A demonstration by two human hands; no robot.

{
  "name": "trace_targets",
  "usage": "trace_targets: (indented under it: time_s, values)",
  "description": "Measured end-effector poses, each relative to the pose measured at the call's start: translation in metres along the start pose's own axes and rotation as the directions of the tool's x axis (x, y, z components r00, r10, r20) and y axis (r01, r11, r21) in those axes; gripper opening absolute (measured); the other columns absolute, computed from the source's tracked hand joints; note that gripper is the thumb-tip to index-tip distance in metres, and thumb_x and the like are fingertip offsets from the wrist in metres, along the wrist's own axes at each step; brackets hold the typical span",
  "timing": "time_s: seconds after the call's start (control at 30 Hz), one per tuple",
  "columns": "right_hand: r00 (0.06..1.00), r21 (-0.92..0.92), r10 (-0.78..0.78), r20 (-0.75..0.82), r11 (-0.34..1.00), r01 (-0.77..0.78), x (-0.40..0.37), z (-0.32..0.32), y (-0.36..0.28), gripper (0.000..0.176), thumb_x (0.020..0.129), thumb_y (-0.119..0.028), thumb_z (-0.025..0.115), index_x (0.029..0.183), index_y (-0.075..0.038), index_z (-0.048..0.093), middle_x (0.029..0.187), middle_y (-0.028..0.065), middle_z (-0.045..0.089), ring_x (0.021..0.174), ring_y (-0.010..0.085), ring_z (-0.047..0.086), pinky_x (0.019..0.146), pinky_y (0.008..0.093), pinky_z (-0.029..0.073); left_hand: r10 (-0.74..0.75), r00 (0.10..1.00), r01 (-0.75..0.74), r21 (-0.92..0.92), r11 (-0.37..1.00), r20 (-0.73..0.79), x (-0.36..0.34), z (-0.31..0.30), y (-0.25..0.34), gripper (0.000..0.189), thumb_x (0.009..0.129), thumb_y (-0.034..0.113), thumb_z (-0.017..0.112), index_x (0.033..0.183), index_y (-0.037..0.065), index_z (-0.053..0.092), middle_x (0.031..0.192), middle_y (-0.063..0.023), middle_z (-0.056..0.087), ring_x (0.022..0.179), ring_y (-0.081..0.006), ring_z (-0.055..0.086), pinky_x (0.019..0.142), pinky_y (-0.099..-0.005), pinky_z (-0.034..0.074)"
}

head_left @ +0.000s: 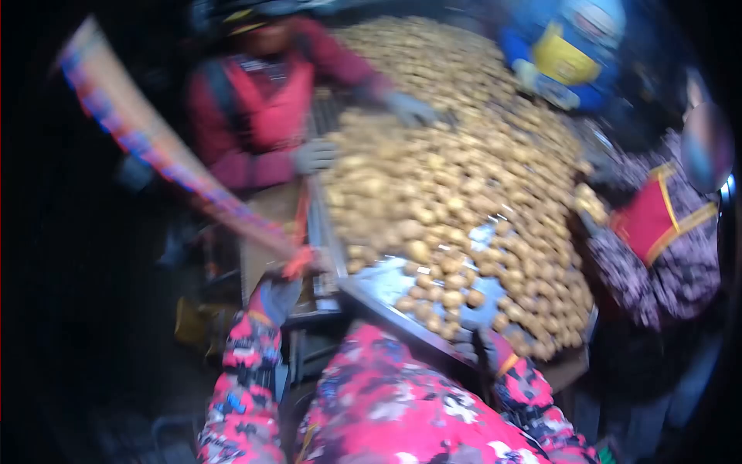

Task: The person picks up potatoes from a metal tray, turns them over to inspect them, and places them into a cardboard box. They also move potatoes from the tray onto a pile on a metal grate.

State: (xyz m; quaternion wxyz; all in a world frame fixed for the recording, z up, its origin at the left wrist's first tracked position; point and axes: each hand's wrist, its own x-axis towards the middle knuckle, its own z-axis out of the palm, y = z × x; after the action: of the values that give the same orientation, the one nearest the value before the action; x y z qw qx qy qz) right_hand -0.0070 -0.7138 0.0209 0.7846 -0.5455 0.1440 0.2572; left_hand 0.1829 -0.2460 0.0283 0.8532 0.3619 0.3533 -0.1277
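Note:
A big heap of small yellow-brown potatoes [448, 170] covers a metal sorting table [379, 282]. My left hand [292, 267], in an orange-tipped glove, is at the table's left rail and grips the lower end of a long striped woven sack [147, 135] that slants up to the left, blurred by motion. My right hand [481, 323], in a dark glove, lies among the potatoes at the near edge; blur hides whether its fingers hold any. Both my sleeves are red and pink patterned.
A person in a red vest [263, 108] stands at the far left with grey-gloved hands [410, 108] on the heap. Another in blue and yellow [564, 54] works at the far end. A third, in a patterned sleeve [657, 263], leans in from the right. The surroundings are dark.

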Motion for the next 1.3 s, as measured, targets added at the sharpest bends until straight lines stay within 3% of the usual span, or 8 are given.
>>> trace_targets:
  time_s: [0.17, 0.37, 0.7, 0.77, 0.83, 1.03, 1.2, 1.3]
  values:
    - [0.981, 0.362, 0.008, -0.192, 0.930, 0.064, -0.048, -0.027, 0.033, 0.055, 0.105, -0.027, 0.053, 0.151, -0.002, 0.036, 0.136, 0.0167, 0.059, 0.117, 0.0273, 0.063, 0.097, 0.0389, 0.053, -0.091, 0.839, -0.361, 0.675, 0.643, 0.536, 0.039, 0.018, -0.086, 0.064, 0.097, 0.031, 0.065, 0.150, 0.004, 0.041, 0.147, -0.0193, 0.051, 0.140, -0.0301, 0.046, 0.114, -0.0410, 0.038]
    - [0.945, 0.479, 0.003, -0.327, 0.862, 0.163, -0.112, -0.051, 0.088, 0.057, 0.104, -0.027, 0.054, 0.151, -0.002, 0.035, 0.142, 0.0175, 0.054, 0.125, 0.0298, 0.057, 0.104, 0.0404, 0.049, 0.022, 0.534, -0.629, 0.415, -0.657, 0.845, 0.038, 0.180, -0.175, 0.083, 0.087, 0.040, 0.069, 0.158, 0.016, 0.032, 0.162, -0.0194, 0.029, 0.148, -0.0410, 0.025, 0.123, -0.0510, 0.014]
    - [0.562, 0.170, -0.051, -0.825, 0.928, 0.333, -0.168, -0.050, 0.123, 0.054, 0.100, -0.014, 0.060, 0.150, -0.003, 0.042, 0.130, 0.0112, 0.061, 0.115, 0.0192, 0.061, 0.094, 0.0333, 0.051, -0.678, 0.008, -0.900, -0.290, -0.325, 0.735, -0.034, 0.186, -0.278, 0.054, 0.083, 0.042, 0.068, 0.130, 0.017, 0.062, 0.148, -0.0141, 0.047, 0.139, -0.0421, 0.038, 0.118, -0.0623, 0.019]
    - [0.399, -0.058, 0.026, -0.917, 0.979, -0.196, -0.177, -0.073, 0.081, 0.049, 0.096, -0.007, 0.062, 0.144, -0.005, 0.051, 0.127, 0.0103, 0.064, 0.108, 0.0175, 0.064, 0.092, 0.0334, 0.053, -0.732, 0.003, -0.893, -0.327, -0.308, 0.681, -0.009, 0.174, -0.247, 0.051, 0.084, 0.037, 0.066, 0.131, 0.018, 0.062, 0.149, -0.0129, 0.047, 0.139, -0.0416, 0.038, 0.118, -0.0620, 0.019]
    - [0.128, -0.645, -0.648, -0.751, 0.678, -0.354, -0.171, -0.126, 0.102, 0.050, 0.088, -0.003, 0.065, 0.138, -0.007, 0.058, 0.117, 0.0124, 0.068, 0.102, 0.0235, 0.068, 0.089, 0.0321, 0.054, -0.706, 0.076, -0.853, -0.320, -0.411, 0.704, -0.008, 0.181, -0.216, 0.053, 0.081, 0.038, 0.067, 0.130, 0.017, 0.061, 0.148, -0.0138, 0.047, 0.139, -0.0410, 0.037, 0.118, -0.0620, 0.020]
    - [0.218, -0.141, -0.017, -0.976, 0.810, -0.570, -0.126, -0.173, 0.047, 0.050, 0.093, -0.019, 0.067, 0.140, -0.006, 0.056, 0.127, 0.0157, 0.067, 0.112, 0.0303, 0.067, 0.094, 0.0378, 0.054, -0.532, 0.341, -0.774, -0.090, -0.627, 0.775, 0.011, 0.157, -0.193, 0.070, 0.077, 0.039, 0.070, 0.140, 0.012, 0.051, 0.153, -0.0176, 0.039, 0.143, -0.0425, 0.032, 0.118, -0.0623, 0.019]
    - [0.319, 0.083, -0.099, -0.942, 0.857, 0.509, -0.120, -0.188, 0.064, 0.040, 0.097, -0.011, 0.063, 0.138, -0.009, 0.060, 0.114, 0.0026, 0.068, 0.099, 0.0126, 0.062, 0.086, 0.0275, 0.054, -0.491, 0.412, -0.775, 0.012, -0.631, 0.767, 0.007, 0.156, -0.203, 0.075, 0.078, 0.036, 0.071, 0.145, 0.013, 0.047, 0.156, -0.0165, 0.037, 0.144, -0.0446, 0.028, 0.118, -0.0637, 0.016]
    - [0.012, -0.451, -0.451, -0.892, 0.891, -0.045, -0.119, -0.197, 0.061, 0.051, 0.092, -0.020, 0.068, 0.142, -0.014, 0.056, 0.135, 0.0174, 0.059, 0.124, 0.0295, 0.058, 0.104, 0.0405, 0.047, -0.486, 0.408, -0.766, -0.001, -0.643, 0.773, 0.008, 0.153, -0.203, 0.081, 0.077, 0.029, 0.073, 0.150, 0.012, 0.042, 0.157, -0.0175, 0.035, 0.147, -0.0429, 0.027, 0.119, -0.0633, 0.015]
